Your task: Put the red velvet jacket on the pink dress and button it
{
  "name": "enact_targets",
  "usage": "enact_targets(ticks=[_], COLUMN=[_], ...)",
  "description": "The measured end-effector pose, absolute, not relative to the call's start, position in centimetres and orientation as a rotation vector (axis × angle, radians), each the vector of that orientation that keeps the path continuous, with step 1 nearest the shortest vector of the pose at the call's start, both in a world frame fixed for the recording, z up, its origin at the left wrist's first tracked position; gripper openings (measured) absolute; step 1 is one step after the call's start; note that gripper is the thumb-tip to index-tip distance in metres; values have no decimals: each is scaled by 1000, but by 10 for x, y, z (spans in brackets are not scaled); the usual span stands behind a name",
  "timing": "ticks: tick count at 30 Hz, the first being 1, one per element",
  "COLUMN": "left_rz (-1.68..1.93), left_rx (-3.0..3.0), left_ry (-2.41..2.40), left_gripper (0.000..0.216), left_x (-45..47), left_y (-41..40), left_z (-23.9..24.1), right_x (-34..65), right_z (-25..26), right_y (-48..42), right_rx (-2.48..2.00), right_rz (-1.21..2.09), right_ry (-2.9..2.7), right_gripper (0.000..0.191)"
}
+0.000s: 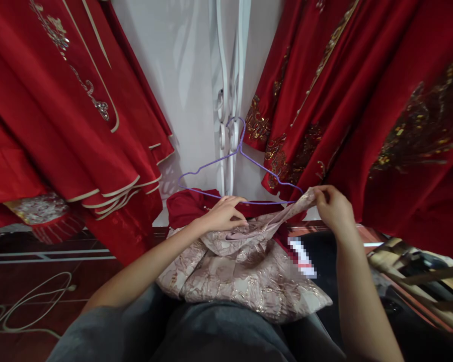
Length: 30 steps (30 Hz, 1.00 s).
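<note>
A beige brocade garment lies bunched on my lap, over a dark red cloth. My left hand is closed on a fold near the garment's collar. My right hand pinches the garment's shoulder end and lifts it to the right corner of a purple wire hanger. The hanger hangs by its hook from a white curved metal fitting on the wall, just behind both hands.
Red embroidered robes hang at the left and at the right, crowding both sides. A white cable loops on the dark red floor at lower left. Wooden and dark objects lie at the right.
</note>
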<state>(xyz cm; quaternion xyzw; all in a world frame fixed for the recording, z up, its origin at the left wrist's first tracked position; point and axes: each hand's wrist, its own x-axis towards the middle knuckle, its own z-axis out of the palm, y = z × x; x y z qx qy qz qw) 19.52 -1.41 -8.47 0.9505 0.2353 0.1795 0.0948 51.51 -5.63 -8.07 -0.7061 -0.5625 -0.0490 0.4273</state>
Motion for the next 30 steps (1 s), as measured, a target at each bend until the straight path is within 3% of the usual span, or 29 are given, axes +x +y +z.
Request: enact_targets(ticks=[15,26,30], left_rz=[550,563,579], left_rx=[2731,2751,2698], left_ry=[672,840,712], left_gripper=[23,21,23], left_x=[199,206,206], left_y=[-9,-16,-24], left_z=[-81,-76,-68], right_x=[472,481,484], right_z=[-50,-26,-21], right_y=[-32,-76,-64], right_rx=[-1572,-1939,-1849], right_rz=[-258,40,-46], right_ry=[-1452,-1447,-1567], right_gripper=[26,23,23])
